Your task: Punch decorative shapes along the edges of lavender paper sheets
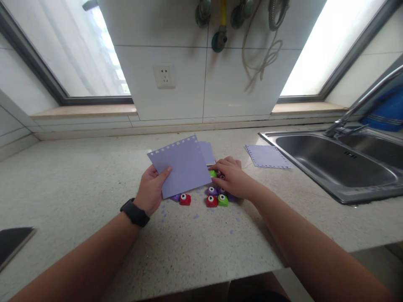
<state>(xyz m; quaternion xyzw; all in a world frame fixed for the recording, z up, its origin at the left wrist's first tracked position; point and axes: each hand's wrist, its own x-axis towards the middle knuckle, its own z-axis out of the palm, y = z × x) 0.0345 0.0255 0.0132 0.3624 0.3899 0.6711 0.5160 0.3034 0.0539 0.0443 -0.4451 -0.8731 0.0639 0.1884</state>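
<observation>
My left hand grips a purple sheet of paper by its left edge, thumb on top. Punched holes run along the sheet's upper edge. My right hand is closed at a green craft punch, its fingers partly hiding it. Several small craft punches stand on the counter below: a red punch, a green punch, a purple punch and another red punch. Behind the held sheet lies a stack of purple paper, partly covered.
Purple sheets with punched edges lie to the right, near the steel sink and its faucet. Small purple paper scraps are scattered on the counter. A dark flat object sits at the left edge.
</observation>
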